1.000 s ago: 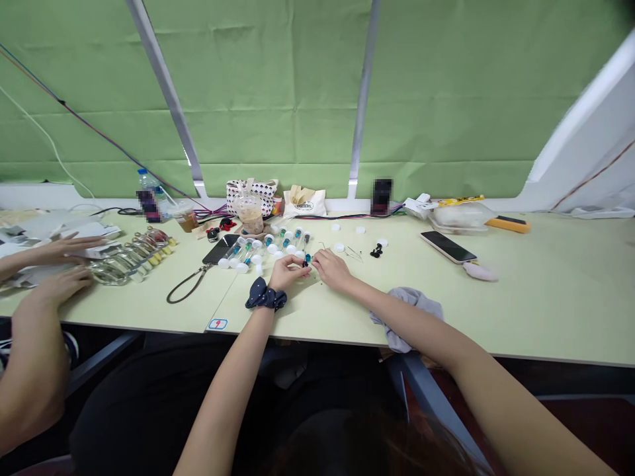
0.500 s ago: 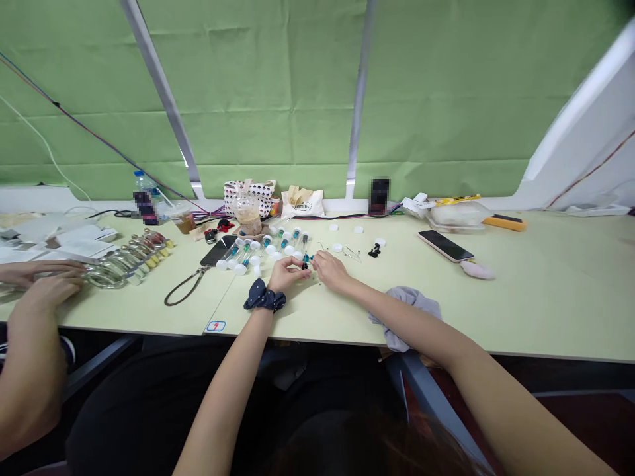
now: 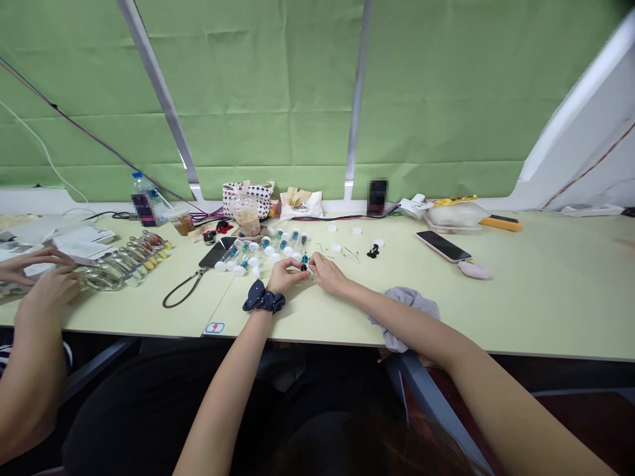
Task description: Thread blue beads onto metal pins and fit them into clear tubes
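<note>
My left hand (image 3: 284, 274), with a dark scrunchie (image 3: 264, 297) at its wrist, pinches a small upright piece (image 3: 304, 260) that is blue in the middle and black at its lower end. Close on its right is my right hand (image 3: 327, 272), fingers pressed together; whatever they hold is too small to make out. Behind my hands lie several clear vials (image 3: 284, 243) with white caps and blue or green contents. To the right are loose white caps (image 3: 336, 248), thin metal pins (image 3: 352, 254) and small black parts (image 3: 373, 252).
A black phone (image 3: 217, 252) with a strap lies left, near a drink cup (image 3: 247, 217). At right are a pink-edged phone (image 3: 443, 245) and a plastic container (image 3: 456, 215). A grey cloth (image 3: 404, 311) lies under my right forearm. Another person's hands (image 3: 49, 281) work at far left.
My right hand has drawn slightly away from the blue piece, where it was touching before. At far left, the other person's farther hand has lifted a little.
</note>
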`<state>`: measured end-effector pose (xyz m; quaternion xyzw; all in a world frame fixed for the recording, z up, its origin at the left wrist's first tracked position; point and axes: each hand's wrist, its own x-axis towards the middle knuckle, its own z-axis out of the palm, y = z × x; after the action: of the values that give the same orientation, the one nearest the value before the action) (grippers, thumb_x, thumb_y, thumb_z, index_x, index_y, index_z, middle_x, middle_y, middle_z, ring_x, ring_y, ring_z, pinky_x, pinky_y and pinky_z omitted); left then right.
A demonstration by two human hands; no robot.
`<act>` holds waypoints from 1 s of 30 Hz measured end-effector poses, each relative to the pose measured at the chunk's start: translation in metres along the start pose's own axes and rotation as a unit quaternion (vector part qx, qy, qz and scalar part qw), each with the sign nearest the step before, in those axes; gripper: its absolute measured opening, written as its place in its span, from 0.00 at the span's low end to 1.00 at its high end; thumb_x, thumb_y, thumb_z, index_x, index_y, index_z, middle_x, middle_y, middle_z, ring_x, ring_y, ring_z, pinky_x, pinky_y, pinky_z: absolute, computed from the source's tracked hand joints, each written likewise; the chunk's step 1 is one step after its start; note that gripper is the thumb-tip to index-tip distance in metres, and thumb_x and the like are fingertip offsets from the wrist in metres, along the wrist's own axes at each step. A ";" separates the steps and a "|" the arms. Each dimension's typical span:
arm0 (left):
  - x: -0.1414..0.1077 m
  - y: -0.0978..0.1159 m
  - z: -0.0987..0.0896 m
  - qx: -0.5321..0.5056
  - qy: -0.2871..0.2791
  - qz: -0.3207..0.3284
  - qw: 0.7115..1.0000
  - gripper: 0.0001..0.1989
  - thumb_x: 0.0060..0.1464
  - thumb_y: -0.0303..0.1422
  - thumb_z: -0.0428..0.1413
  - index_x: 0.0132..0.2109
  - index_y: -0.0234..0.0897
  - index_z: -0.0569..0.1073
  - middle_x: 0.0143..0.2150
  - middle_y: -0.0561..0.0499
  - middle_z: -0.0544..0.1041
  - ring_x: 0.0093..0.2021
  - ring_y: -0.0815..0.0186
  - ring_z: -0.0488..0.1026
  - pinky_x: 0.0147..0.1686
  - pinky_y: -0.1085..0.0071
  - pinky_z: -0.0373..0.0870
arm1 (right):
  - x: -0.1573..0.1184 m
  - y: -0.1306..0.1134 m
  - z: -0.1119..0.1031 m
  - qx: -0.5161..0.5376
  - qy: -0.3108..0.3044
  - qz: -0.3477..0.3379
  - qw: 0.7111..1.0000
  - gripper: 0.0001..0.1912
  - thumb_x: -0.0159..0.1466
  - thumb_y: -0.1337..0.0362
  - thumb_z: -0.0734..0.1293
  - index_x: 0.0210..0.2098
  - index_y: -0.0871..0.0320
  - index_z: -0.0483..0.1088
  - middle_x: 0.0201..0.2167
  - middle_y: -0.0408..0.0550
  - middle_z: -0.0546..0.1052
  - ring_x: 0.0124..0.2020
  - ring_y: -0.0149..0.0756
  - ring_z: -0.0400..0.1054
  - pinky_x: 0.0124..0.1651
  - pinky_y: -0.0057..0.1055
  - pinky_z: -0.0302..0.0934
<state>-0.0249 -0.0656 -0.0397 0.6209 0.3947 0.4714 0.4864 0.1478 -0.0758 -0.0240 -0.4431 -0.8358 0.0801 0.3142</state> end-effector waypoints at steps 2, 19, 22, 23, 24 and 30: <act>0.000 0.000 0.000 -0.001 -0.001 -0.002 1.000 0.23 0.31 0.41 0.67 0.33 0.33 0.69 0.26 0.49 0.77 0.29 0.59 0.77 0.31 0.64 0.74 | 0.001 0.002 0.000 -0.024 0.012 0.000 1.000 0.04 0.64 0.66 0.55 0.37 0.57 0.59 0.36 0.48 0.68 0.36 0.35 0.61 0.37 0.30 0.55; -0.001 0.000 0.001 -0.002 -0.008 -0.003 1.000 0.23 0.30 0.40 0.67 0.32 0.33 0.67 0.26 0.50 0.77 0.28 0.60 0.77 0.30 0.63 0.75 | 0.003 0.007 0.005 -0.036 -0.010 0.006 0.999 0.11 0.67 0.65 0.54 0.31 0.58 0.64 0.30 0.46 0.68 0.32 0.32 0.61 0.34 0.27 0.52; 0.000 0.000 0.001 -0.001 -0.002 -0.004 1.000 0.23 0.30 0.40 0.67 0.32 0.33 0.67 0.27 0.50 0.77 0.28 0.60 0.77 0.30 0.64 0.75 | 0.003 0.007 0.006 0.000 -0.008 0.003 1.000 0.11 0.67 0.65 0.53 0.32 0.57 0.62 0.29 0.44 0.69 0.30 0.31 0.61 0.33 0.26 0.53; 0.000 0.000 0.001 0.000 -0.001 -0.004 1.000 0.23 0.30 0.40 0.67 0.32 0.33 0.68 0.27 0.50 0.77 0.28 0.60 0.77 0.30 0.64 0.75 | 0.003 0.006 0.006 0.011 -0.006 0.001 1.000 0.10 0.66 0.66 0.52 0.33 0.57 0.62 0.30 0.44 0.69 0.30 0.31 0.61 0.33 0.26 0.53; 0.000 0.000 0.001 0.001 -0.001 -0.004 1.000 0.23 0.30 0.40 0.67 0.32 0.33 0.68 0.27 0.50 0.77 0.28 0.60 0.77 0.30 0.64 0.75 | 0.003 0.006 0.007 0.022 -0.005 -0.002 1.000 0.09 0.66 0.67 0.52 0.34 0.57 0.61 0.30 0.44 0.69 0.31 0.32 0.61 0.34 0.27 0.53; -0.001 0.001 0.001 0.002 -0.002 -0.002 1.000 0.22 0.31 0.40 0.67 0.31 0.33 0.67 0.25 0.50 0.77 0.27 0.61 0.76 0.28 0.67 0.73 | 0.002 0.004 0.009 0.037 0.014 -0.025 0.999 0.06 0.63 0.71 0.54 0.36 0.58 0.60 0.36 0.48 0.66 0.35 0.34 0.61 0.37 0.29 0.56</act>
<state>-0.0237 -0.0668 -0.0385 0.6219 0.3957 0.4688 0.4867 0.1446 -0.0707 -0.0316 -0.4114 -0.8384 0.0972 0.3440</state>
